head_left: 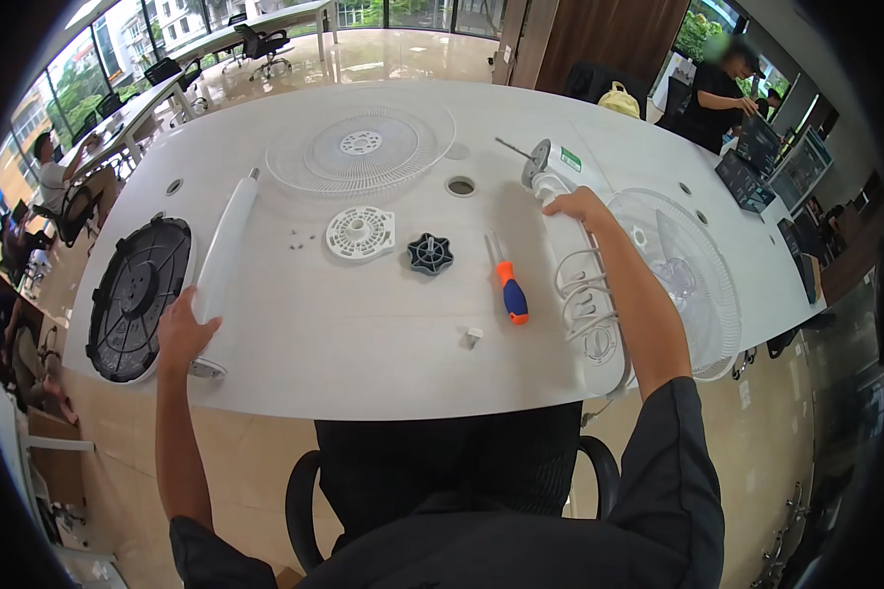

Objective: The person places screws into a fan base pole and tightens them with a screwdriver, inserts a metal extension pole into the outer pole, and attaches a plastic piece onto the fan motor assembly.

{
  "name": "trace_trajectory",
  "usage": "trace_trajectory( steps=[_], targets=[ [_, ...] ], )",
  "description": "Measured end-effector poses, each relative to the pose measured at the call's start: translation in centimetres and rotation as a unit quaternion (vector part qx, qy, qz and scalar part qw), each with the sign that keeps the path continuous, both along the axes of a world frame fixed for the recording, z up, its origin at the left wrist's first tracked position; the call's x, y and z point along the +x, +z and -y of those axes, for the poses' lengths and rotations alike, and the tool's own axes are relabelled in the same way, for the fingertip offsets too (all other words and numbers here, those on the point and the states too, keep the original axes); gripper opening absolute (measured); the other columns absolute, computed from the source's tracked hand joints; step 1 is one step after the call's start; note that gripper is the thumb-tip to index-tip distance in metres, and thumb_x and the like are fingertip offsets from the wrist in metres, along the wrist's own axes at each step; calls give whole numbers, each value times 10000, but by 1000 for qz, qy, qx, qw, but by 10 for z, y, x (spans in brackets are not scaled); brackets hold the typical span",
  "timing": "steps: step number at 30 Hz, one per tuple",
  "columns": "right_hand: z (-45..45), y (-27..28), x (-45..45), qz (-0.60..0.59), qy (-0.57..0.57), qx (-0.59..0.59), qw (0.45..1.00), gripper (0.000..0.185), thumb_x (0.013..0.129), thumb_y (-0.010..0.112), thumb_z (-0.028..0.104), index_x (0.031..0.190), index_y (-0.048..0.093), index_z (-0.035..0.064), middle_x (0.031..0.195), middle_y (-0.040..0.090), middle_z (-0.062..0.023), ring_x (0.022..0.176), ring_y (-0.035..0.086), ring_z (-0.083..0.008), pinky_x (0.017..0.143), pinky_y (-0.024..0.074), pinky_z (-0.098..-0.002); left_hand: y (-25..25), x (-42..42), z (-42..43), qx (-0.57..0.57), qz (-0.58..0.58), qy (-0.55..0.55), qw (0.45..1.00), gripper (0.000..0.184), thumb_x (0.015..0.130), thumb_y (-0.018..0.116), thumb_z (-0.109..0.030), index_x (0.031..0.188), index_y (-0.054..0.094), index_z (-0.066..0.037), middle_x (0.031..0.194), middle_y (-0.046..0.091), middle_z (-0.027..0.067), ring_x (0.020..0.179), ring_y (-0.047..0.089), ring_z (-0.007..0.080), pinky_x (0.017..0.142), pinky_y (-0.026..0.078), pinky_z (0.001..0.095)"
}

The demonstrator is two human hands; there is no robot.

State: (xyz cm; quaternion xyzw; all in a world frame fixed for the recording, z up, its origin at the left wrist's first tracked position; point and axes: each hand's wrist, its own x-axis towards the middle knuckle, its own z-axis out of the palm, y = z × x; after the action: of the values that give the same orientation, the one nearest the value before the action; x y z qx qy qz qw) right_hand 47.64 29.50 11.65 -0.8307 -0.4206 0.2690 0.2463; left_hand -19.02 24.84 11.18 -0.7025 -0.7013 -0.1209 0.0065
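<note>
At the left, my left hand (185, 332) is closed round the lower part of a white tapered pole (228, 240). Beside it lies a black oval base (139, 299). My right hand (578, 208) grips the neck of a white fan motor unit (560, 167), whose thin metal shaft points to the upper left. A white control base with a coiled cable (584, 294) lies below that hand. Between my hands are a white round plastic piece (360, 234), a dark star-shaped knob (430, 254), a blue and orange screwdriver (512, 294) and a small white part (472, 338).
A wire fan grille (360, 143) lies at the table's far side. Another grille with clear blades (680, 285) is at the right. Small screws (303, 239) lie left of the round piece. A person in black (719, 98) stands by dark boxes (751, 162); other people sit at the left.
</note>
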Motion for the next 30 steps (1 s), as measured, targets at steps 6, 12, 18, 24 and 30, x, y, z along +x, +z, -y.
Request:
trace_trajectory(
  steps=[6,12,18,24,30],
  targets=[
    [32,40,-22,-55,44,132,989,570,672,818,201,1055,603,-162,924,673,-211,727,686,-284,659,555,-374,-4,-5,-5,16,-15,-19,1000,681,681,783,-247,1267,524,-17,1212,605,205,1136,562,370,972,444,432],
    [97,139,-89,-122,75,276,950,578,688,823,258,1085,611,-104,925,677,-166,758,688,-245,700,563,-360,11,35,21,196,16,-106,975,683,702,792,-176,1304,510,-15,1224,593,213,1135,564,362,945,459,431],
    [162,195,-160,-248,75,356,898,533,751,793,317,1060,619,-82,909,674,-130,773,682,-208,698,563,-340,107,198,194,-4,419,-341,841,1021,672,854,-339,1468,285,-47,1281,547,216,1192,532,348,935,456,496],
    [259,183,-246,-328,89,487,804,469,792,783,273,994,620,-117,890,672,-139,713,662,-174,637,541,-293,108,216,250,179,297,-347,872,1153,555,897,-297,1452,245,18,1219,545,241,1104,582,383,908,481,437],
    [355,126,-311,-455,36,476,752,357,894,698,202,1147,579,-20,1024,657,-90,884,638,-125,782,519,-266,106,159,292,119,254,-376,883,857,510,824,-199,1282,501,-15,1061,622,185,975,617,355,836,503,423]
  ],
)
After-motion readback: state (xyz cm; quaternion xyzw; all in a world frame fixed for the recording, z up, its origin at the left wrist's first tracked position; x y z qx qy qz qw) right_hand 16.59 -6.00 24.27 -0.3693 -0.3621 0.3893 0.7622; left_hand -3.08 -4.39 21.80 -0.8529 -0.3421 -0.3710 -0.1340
